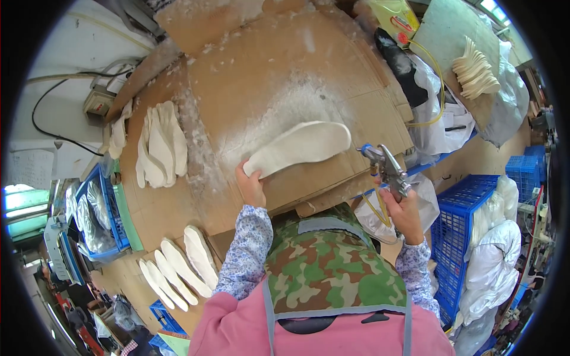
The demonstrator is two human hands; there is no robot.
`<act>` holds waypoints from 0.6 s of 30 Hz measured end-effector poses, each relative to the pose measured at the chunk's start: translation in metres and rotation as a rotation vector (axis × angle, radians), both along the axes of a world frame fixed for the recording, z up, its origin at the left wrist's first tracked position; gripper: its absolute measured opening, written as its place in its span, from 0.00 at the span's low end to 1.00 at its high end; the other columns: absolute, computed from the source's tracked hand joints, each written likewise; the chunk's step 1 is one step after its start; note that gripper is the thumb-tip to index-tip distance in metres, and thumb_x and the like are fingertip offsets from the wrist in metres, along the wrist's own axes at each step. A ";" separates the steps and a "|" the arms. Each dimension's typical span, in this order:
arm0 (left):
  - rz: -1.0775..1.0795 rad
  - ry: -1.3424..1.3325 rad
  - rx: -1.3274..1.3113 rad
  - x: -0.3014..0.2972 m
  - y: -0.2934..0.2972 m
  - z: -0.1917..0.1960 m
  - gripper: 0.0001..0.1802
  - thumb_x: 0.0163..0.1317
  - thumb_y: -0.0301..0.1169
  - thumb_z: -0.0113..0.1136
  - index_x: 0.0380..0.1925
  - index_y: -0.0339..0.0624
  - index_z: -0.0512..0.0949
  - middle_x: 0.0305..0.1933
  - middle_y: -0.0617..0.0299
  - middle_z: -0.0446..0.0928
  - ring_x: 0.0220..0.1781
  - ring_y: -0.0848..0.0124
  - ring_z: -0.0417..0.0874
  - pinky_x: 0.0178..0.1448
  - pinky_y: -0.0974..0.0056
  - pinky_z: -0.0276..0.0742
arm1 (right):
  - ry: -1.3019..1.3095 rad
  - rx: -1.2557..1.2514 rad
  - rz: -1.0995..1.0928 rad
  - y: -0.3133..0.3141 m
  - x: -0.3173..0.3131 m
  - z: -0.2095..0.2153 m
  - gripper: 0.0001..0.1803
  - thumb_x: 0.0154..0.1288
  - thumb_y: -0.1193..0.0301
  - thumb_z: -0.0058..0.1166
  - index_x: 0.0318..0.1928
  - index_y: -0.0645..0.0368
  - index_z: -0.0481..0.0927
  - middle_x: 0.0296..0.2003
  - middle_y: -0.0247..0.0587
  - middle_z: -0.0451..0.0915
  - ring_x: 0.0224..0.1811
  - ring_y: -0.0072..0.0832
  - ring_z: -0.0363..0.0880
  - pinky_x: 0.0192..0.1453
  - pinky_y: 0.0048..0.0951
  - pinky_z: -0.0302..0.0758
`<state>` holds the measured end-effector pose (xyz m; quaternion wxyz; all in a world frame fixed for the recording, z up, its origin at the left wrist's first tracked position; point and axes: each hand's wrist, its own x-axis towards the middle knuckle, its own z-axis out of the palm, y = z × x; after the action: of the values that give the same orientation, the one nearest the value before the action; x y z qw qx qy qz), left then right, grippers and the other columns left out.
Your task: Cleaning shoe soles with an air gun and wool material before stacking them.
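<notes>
My left hand [253,187] pinches one end of a cream insole [300,147], thumb on top, holding it over the cardboard-covered bench [237,77]. In my right hand [404,215] is a metal spray gun [389,169] with a blue nozzle, gripped by its handle. The nozzle points toward the far end of the insole, a short gap apart from it. A yellow hose [380,207] hangs by the gun's handle. Whitish residue [285,110] coats the cardboard around and beyond the insole.
Several insoles [159,145] lie overlapped on the bench's left; several more [178,267] are spread at the lower left. A stack of insoles [475,71] sits at the far right. Blue crates [460,231] with white bags stand right, another blue crate [107,213] left.
</notes>
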<state>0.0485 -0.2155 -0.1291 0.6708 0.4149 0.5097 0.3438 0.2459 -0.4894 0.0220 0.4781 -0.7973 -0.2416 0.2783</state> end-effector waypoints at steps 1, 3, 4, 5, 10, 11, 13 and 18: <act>0.008 0.004 -0.012 -0.006 -0.001 -0.007 0.27 0.56 0.19 0.49 0.58 0.46 0.64 0.55 0.56 0.69 0.51 0.68 0.76 0.44 0.66 0.79 | -0.014 -0.021 0.044 0.007 -0.003 0.001 0.14 0.61 0.78 0.55 0.49 0.62 0.79 0.20 0.26 0.68 0.22 0.14 0.61 0.25 0.21 0.60; -0.087 0.033 -0.007 -0.010 -0.004 0.013 0.24 0.57 0.19 0.48 0.55 0.43 0.67 0.51 0.58 0.71 0.47 0.71 0.75 0.40 0.67 0.77 | 0.022 -0.038 0.104 0.031 -0.013 0.011 0.15 0.61 0.79 0.55 0.50 0.62 0.77 0.22 0.29 0.69 0.23 0.16 0.62 0.27 0.22 0.63; -0.066 0.036 -0.018 -0.013 -0.001 0.015 0.24 0.57 0.19 0.48 0.55 0.43 0.67 0.51 0.58 0.71 0.47 0.71 0.75 0.40 0.67 0.77 | 0.054 -0.041 0.156 0.041 -0.017 0.013 0.16 0.61 0.79 0.55 0.51 0.63 0.76 0.23 0.31 0.71 0.24 0.18 0.64 0.29 0.22 0.65; -0.173 0.139 0.025 -0.017 0.006 0.018 0.22 0.57 0.20 0.48 0.54 0.42 0.69 0.49 0.59 0.71 0.45 0.72 0.74 0.40 0.68 0.75 | -0.032 -0.076 0.256 0.048 -0.021 0.009 0.19 0.61 0.79 0.54 0.53 0.64 0.73 0.29 0.41 0.76 0.29 0.27 0.73 0.37 0.27 0.72; -0.352 0.324 0.246 -0.042 0.018 -0.001 0.22 0.54 0.20 0.51 0.51 0.38 0.70 0.42 0.60 0.73 0.36 0.73 0.70 0.42 0.69 0.70 | -0.033 0.004 0.451 0.090 -0.058 0.007 0.20 0.59 0.79 0.54 0.54 0.65 0.72 0.43 0.53 0.78 0.46 0.49 0.78 0.49 0.36 0.73; -0.343 0.324 0.230 -0.046 0.017 0.001 0.22 0.54 0.20 0.51 0.51 0.38 0.70 0.42 0.60 0.73 0.36 0.73 0.70 0.42 0.69 0.70 | -0.047 -0.009 0.484 0.097 -0.066 0.008 0.21 0.59 0.79 0.54 0.54 0.65 0.71 0.43 0.54 0.77 0.46 0.50 0.77 0.49 0.36 0.74; -0.367 0.371 0.227 -0.049 0.014 0.004 0.24 0.52 0.18 0.52 0.52 0.37 0.69 0.42 0.58 0.73 0.35 0.72 0.69 0.41 0.67 0.70 | -0.087 -0.023 0.525 0.107 -0.080 0.007 0.20 0.61 0.78 0.53 0.55 0.63 0.71 0.40 0.50 0.78 0.41 0.43 0.78 0.46 0.33 0.73; -0.334 0.308 0.238 -0.052 0.015 -0.004 0.23 0.52 0.17 0.52 0.51 0.37 0.69 0.42 0.54 0.76 0.37 0.65 0.76 0.43 0.63 0.73 | -0.100 -0.068 0.559 0.120 -0.100 0.004 0.19 0.62 0.77 0.54 0.54 0.63 0.71 0.38 0.50 0.78 0.40 0.42 0.78 0.45 0.33 0.73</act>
<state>-0.0035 -0.2000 -0.1329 0.5792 0.6169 0.4861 0.2184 0.1459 -0.3696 0.0262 0.3433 -0.7279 -0.4660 0.3676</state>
